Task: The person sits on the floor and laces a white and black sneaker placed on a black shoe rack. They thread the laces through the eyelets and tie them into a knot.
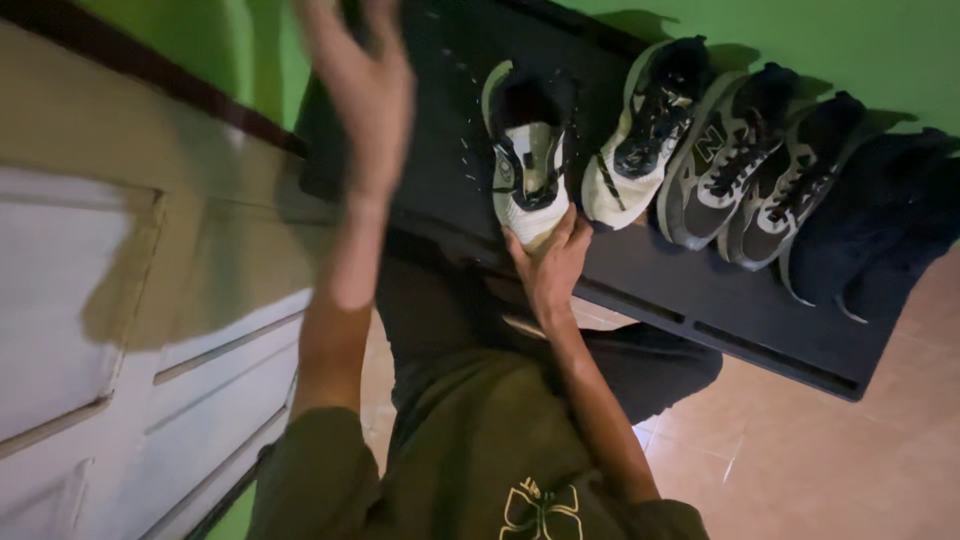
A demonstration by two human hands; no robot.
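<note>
White sneaker (530, 175) toe gripped by right hand (552, 270) on black rack (700, 290)

Shoe (528, 170) on rack (700, 290), left of three sneakers (720, 160), door (120, 300) far left

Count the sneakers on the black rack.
4 clear: white-toed sneaker at the right hand, white-and-black one beside it, then two grey ones. Dark shapes further right may be more.
</note>
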